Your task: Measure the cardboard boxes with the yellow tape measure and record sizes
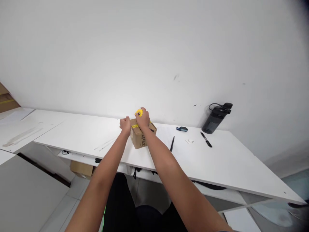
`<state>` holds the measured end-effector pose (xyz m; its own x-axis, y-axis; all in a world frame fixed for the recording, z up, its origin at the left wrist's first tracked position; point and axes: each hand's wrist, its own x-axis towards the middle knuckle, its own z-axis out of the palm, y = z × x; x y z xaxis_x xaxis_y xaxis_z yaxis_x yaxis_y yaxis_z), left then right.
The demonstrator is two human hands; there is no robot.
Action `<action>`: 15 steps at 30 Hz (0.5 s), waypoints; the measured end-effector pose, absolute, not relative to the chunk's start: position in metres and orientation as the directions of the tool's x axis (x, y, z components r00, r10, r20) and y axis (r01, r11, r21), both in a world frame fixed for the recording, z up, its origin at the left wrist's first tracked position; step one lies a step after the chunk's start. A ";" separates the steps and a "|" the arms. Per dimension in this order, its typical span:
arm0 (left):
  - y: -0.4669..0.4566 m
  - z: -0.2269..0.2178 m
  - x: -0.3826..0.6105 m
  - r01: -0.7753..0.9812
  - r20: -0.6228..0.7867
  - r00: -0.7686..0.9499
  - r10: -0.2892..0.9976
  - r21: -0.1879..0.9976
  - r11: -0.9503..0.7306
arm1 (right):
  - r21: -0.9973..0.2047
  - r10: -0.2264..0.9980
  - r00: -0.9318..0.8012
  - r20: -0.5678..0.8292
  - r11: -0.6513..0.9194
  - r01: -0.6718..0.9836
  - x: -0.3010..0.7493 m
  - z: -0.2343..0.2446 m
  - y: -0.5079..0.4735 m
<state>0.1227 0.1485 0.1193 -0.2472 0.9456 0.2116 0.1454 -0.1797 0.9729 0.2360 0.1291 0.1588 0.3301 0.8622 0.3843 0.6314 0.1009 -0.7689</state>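
Observation:
A small brown cardboard box (138, 140) with dark print stands on the white table, a yellow strip (135, 126) across its top. My right hand (143, 118) is over the box, its fingers closed on a round yellow tape measure (139, 112) with a greyish centre. At the box's left upper edge, my left hand (125, 124) is closed in a fist or pinch; whatever is between its fingers is hidden. The right hand and forearm cover part of the box top.
Right of the box on the white table (154, 161) lie a black pen (172, 143), a blue-black object (182, 129), a small white piece (189, 141) and a marker (206, 139). A dark bottle (215, 118) leans by the wall. Beneath is a shelf with a cardboard box (81, 169).

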 end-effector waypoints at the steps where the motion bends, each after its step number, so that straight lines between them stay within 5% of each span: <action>1: 0.155 0.126 0.124 0.138 0.214 -0.238 0.947 0.973 -0.186 | -0.725 0.853 0.310 0.420 0.110 0.680 0.236 0.158 0.127; 10: 0.155 0.116 0.115 0.003 0.172 -0.005 0.985 0.985 -0.172 | -0.598 0.846 0.118 0.519 0.261 0.758 0.228 0.154 0.125; 15: 0.150 0.117 0.101 0.026 0.126 -0.012 0.992 0.992 -0.126 | -0.558 0.867 0.047 0.497 0.278 0.782 0.219 0.155 0.129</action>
<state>0.1011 0.1502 0.1171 -0.0124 0.9919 0.1264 0.0262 -0.1260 0.9917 0.2194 0.1290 0.1548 0.0467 0.8666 0.4968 0.7820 0.2777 -0.5580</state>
